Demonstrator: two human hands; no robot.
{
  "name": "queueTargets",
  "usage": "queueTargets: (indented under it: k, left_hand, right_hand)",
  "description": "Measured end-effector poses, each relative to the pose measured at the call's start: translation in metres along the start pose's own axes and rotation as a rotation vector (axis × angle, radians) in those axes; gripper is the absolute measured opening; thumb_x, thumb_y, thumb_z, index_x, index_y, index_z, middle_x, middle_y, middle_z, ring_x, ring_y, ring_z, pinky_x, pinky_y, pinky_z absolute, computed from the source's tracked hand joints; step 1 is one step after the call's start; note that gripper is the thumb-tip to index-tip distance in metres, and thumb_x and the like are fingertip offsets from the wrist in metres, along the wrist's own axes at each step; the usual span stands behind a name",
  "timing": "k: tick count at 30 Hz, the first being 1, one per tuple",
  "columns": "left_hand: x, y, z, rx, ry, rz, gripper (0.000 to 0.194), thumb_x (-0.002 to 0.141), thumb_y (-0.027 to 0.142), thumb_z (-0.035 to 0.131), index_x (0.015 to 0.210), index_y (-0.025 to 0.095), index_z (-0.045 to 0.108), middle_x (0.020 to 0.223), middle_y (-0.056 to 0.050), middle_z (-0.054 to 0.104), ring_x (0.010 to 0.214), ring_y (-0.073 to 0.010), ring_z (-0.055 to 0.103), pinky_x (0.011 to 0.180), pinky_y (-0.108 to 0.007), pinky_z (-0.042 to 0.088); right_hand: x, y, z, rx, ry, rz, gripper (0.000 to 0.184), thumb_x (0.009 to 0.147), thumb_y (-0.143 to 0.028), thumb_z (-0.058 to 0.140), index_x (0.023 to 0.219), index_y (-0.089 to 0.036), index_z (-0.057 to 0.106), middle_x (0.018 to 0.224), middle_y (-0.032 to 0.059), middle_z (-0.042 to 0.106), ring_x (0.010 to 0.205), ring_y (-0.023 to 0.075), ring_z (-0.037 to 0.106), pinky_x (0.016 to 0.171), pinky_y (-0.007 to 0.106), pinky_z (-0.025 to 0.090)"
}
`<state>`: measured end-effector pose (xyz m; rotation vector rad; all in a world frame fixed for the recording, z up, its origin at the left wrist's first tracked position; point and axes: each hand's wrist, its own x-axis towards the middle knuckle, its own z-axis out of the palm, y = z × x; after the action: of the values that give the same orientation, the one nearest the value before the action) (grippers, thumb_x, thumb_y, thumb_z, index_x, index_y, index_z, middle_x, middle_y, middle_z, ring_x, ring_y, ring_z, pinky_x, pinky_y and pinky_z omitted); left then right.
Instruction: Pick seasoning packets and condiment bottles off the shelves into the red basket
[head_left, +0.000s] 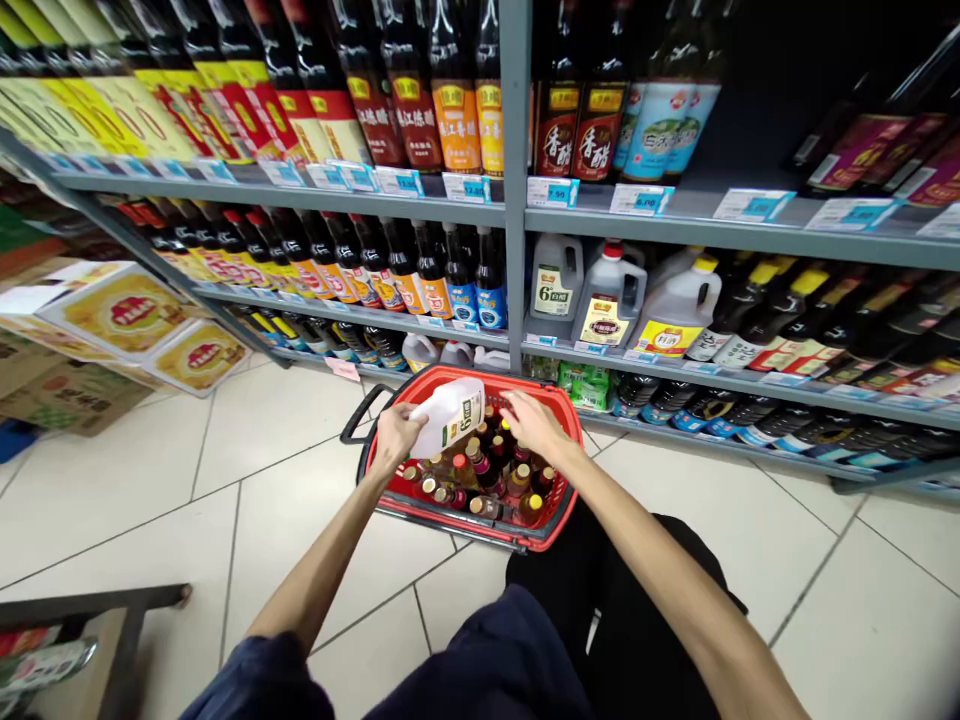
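Note:
My left hand point(397, 433) is closed on a whitish plastic vinegar jug point(448, 418), gripping it at its left end. The jug is tilted on its side above a red shopping basket point(568, 420), its green-and-white label facing up. Inside the basket stand several bottles point(491, 470) with dark, yellow, gold and red caps. My right hand point(531, 422) is over the far right part of the basket, just right of the jug and apart from it. Its fingers are bent but spread a little, with nothing visible between them; a yellow cap sits close below.
Shelves of bottles stand ahead, parted by a grey upright point(515, 150). Several plastic jugs point(611, 295) fill the middle shelf. The basket's black handle point(358, 415) sticks out left. Cartons point(127, 320) are stacked at left, and a dark-framed rack point(120, 610) is at lower left on the tiled floor.

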<state>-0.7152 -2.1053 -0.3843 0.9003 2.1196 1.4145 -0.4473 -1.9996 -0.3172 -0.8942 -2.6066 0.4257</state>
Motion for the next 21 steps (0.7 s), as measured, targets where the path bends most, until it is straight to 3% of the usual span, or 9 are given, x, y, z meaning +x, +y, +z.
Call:
queueTargets:
  k: [4, 7, 9, 12, 15, 18, 21]
  left_hand:
    - [0.0, 0.068, 0.007, 0.363, -0.126, 0.28, 0.013, 0.066, 0.02, 0.072, 0.079, 0.016, 0.075, 0.073, -0.004, 0.073, 0.074, -0.0235, 0.068, 0.07, -0.028, 0.048]
    - [-0.015, 0.121, 0.003, 0.617, -0.29, 0.461, 0.01, 0.065, 0.017, 0.072, 0.073, 0.017, 0.077, 0.063, -0.003, 0.069, 0.07, -0.0245, 0.067, 0.069, -0.029, 0.046]
    - [-0.027, 0.155, -0.008, 0.707, -0.367, 0.536, 0.009, 0.065, 0.018, 0.073, 0.072, 0.02, 0.078, 0.06, -0.002, 0.067, 0.064, -0.0227, 0.065, 0.064, -0.029, 0.045]
    - [-0.046, 0.206, -0.032, 0.758, -0.483, 0.656, 0.01, 0.062, 0.02, 0.077, 0.07, 0.025, 0.076, 0.059, 0.001, 0.066, 0.057, -0.0195, 0.061, 0.06, -0.03, 0.045]
    - [-0.062, 0.25, -0.064, 0.633, -0.507, 0.812, 0.02, 0.059, 0.03, 0.086, 0.075, 0.026, 0.076, 0.065, 0.0, 0.068, 0.064, -0.0221, 0.066, 0.066, -0.033, 0.052]
    - [-0.084, 0.256, -0.089, 0.203, -0.212, 0.929, 0.04, 0.074, 0.051, 0.079, 0.105, 0.026, 0.074, 0.1, -0.004, 0.075, 0.099, -0.0262, 0.072, 0.088, -0.04, 0.057]
    - [-0.118, 0.209, -0.085, -0.183, -0.057, 0.917, 0.042, 0.097, 0.057, 0.048, 0.128, 0.033, 0.063, 0.135, -0.002, 0.065, 0.126, -0.0226, 0.062, 0.106, -0.043, 0.052]
  right_hand:
    - [0.049, -0.027, 0.023, 0.095, 0.033, -0.168, 0.046, 0.096, -0.021, 0.057, 0.141, -0.014, 0.052, 0.148, 0.0155, 0.055, 0.141, 0.0268, 0.046, 0.123, 0.044, 0.03]
    - [0.056, -0.042, 0.027, 0.133, 0.016, -0.228, 0.029, 0.093, -0.02, 0.059, 0.122, -0.015, 0.062, 0.129, 0.0143, 0.065, 0.126, 0.0269, 0.056, 0.113, 0.04, 0.041]
    - [0.045, -0.051, 0.021, 0.206, 0.109, -0.239, 0.019, 0.097, -0.024, 0.053, 0.111, -0.017, 0.063, 0.117, 0.0118, 0.068, 0.115, 0.0246, 0.061, 0.104, 0.036, 0.047]
    - [0.013, -0.067, -0.002, 0.365, 0.298, -0.21, 0.019, 0.098, -0.032, 0.049, 0.107, -0.021, 0.062, 0.104, 0.0081, 0.07, 0.101, 0.0234, 0.065, 0.092, 0.033, 0.051]
    - [-0.02, -0.081, -0.033, 0.511, 0.329, -0.167, 0.021, 0.097, -0.037, 0.052, 0.111, -0.024, 0.061, 0.097, 0.0032, 0.071, 0.087, 0.0216, 0.068, 0.078, 0.031, 0.054]
    - [-0.043, -0.089, -0.065, 0.608, 0.436, -0.051, 0.019, 0.098, -0.042, 0.053, 0.107, -0.026, 0.059, 0.096, 0.0018, 0.072, 0.08, 0.0203, 0.068, 0.067, 0.03, 0.054]
    - [-0.049, -0.086, -0.096, 0.61, 0.594, 0.02, 0.021, 0.097, -0.046, 0.057, 0.107, -0.028, 0.058, 0.093, 0.0009, 0.072, 0.076, 0.0199, 0.067, 0.064, 0.03, 0.053]
